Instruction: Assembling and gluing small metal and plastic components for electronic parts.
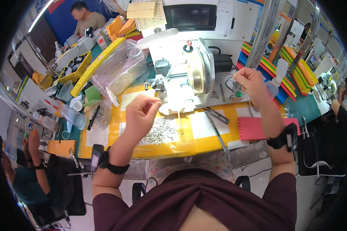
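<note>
Silver pieces (158, 133) lie heaped on the table (235, 111), axes mixed, at five o'clock from the nearer left hand (142, 112), thumb and finger pressed together; the right hand (251, 85), two o'clock from them, pinches likewise, contents unclear.

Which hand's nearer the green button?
Right. The right hand is just up and right of the green button in view; the left hand is well left, near the metal pieces.
</note>
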The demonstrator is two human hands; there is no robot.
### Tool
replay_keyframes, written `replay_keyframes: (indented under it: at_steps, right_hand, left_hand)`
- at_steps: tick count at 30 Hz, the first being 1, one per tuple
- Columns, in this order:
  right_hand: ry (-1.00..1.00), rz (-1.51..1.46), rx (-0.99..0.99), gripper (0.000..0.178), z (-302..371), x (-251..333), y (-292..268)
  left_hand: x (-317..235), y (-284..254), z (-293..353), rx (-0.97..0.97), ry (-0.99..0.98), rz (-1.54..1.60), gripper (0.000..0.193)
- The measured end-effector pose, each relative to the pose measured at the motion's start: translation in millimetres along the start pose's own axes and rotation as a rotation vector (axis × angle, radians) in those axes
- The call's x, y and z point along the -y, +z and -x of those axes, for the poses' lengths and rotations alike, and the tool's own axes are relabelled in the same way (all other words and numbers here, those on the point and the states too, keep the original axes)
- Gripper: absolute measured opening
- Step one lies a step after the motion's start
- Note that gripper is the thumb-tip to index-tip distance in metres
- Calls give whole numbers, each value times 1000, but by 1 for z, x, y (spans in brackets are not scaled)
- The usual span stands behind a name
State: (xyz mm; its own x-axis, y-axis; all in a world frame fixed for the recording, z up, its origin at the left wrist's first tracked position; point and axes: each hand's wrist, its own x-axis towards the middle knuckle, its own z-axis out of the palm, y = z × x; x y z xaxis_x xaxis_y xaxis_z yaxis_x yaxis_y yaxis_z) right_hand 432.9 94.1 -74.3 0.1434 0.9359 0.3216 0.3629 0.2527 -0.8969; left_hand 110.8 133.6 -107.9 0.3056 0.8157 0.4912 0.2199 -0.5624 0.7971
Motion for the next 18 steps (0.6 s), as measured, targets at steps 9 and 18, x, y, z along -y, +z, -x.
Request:
replay_keyframes:
  at_steps: [9, 18]
  right_hand:
    - [246, -289, 284, 14, -62, -11, 63]
    - [235, -289, 333, 17, -70, -17, 69]
  left_hand:
    - [-15, 4, -49, -120, 524, -604, 44]
    - [0, 42, -74, -41, 574, -792, 17]
